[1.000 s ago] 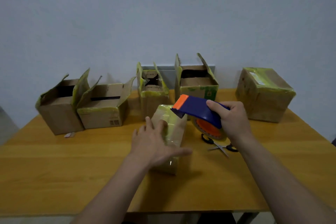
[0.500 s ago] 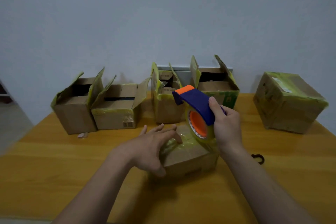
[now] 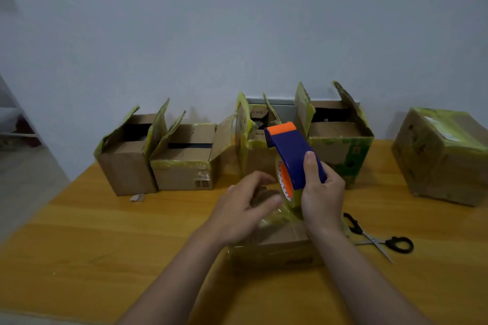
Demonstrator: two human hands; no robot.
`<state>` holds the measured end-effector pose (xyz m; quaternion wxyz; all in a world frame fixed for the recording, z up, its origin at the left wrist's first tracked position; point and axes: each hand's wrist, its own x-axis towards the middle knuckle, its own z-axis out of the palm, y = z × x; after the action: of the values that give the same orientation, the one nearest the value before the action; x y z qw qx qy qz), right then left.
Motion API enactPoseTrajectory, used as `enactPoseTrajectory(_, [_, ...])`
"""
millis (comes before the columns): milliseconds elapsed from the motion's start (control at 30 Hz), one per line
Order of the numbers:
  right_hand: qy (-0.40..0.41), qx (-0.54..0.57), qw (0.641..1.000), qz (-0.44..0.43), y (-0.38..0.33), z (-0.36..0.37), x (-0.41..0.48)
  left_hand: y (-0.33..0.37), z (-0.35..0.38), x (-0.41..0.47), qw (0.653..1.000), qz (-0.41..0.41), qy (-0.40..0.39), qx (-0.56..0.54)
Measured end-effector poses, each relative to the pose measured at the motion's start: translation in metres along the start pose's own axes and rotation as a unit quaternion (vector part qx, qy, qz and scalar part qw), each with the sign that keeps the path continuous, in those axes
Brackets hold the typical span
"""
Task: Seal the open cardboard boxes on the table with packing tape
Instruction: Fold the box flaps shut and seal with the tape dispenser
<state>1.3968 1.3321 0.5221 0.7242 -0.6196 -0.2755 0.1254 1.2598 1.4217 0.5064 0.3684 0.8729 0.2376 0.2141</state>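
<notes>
A small cardboard box (image 3: pixel 277 247), wrapped in yellowish tape, lies on the wooden table (image 3: pixel 105 240) in front of me. My right hand (image 3: pixel 320 194) grips a blue and orange tape dispenser (image 3: pixel 293 155) held upright over the box's top. My left hand (image 3: pixel 245 208) rests on the box's top left with fingers curled beside the tape roll. Several open boxes stand along the wall: one at far left (image 3: pixel 126 158), one beside it (image 3: pixel 184 163), a narrow one (image 3: pixel 253 140) and a green-printed one (image 3: pixel 340 145).
A sealed box (image 3: pixel 443 158) sits at the back right. Black-handled scissors (image 3: pixel 377 239) lie on the table right of the small box. A scrap of tape (image 3: pixel 137 197) lies near the far-left box. The table's left edge runs diagonally towards me.
The small box has been laid flat. The dispenser has come down upright onto its top. My left hand has shifted from the box's side to its top beside the roll.
</notes>
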Motion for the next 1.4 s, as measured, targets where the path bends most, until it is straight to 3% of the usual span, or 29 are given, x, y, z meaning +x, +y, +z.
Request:
enactPoseTrajectory(133, [-0.005, 0.010, 1.000, 0.006, 0.000, -0.003, -0.001, -0.002, -0.004, 0.006, 0.945, -0.037, 0.163, -0.281])
enactPoseTrajectory(200, [-0.012, 0.007, 1.000, -0.001, 0.001, -0.004, -0.001, -0.002, -0.002, 0.007, 0.918, -0.027, 0.225, -0.326])
enactPoseTrajectory(400, [-0.017, 0.027, 0.999, 0.011, 0.004, -0.005, -0.001, -0.010, 0.013, 0.003, 0.887, -0.013, 0.265, -0.377])
enactPoseTrajectory(500, [-0.028, 0.035, 0.999, 0.010, 0.005, -0.003, -0.001, -0.012, 0.011, 0.001, 0.875, -0.030, 0.271, -0.400])
enactPoseTrajectory(800, [-0.050, 0.061, 0.997, 0.024, 0.002, -0.003, 0.000, -0.012, 0.010, 0.007, 0.932, -0.088, 0.205, -0.286])
enactPoseTrajectory(933, [-0.060, 0.075, 0.995, 0.034, 0.001, -0.003, 0.000, -0.020, 0.008, 0.012, 0.939, -0.099, 0.189, -0.270])
enactPoseTrajectory(1000, [-0.062, 0.079, 0.994, 0.039, 0.001, -0.003, 0.000, -0.025, 0.009, 0.013, 0.929, -0.110, 0.188, -0.301])
enactPoseTrajectory(1133, [-0.067, 0.072, 0.994, 0.038, 0.001, -0.002, -0.001, -0.033, 0.012, 0.009, 0.868, -0.178, 0.186, -0.424])
enactPoseTrajectory(1267, [-0.068, 0.074, 0.994, 0.039, -0.002, -0.002, -0.002, -0.040, 0.013, 0.005, 0.900, -0.237, 0.173, -0.323])
enactPoseTrajectory(1400, [-0.079, 0.075, 0.993, 0.048, -0.002, -0.004, -0.003, -0.035, -0.003, -0.008, 0.955, -0.189, 0.229, 0.017])
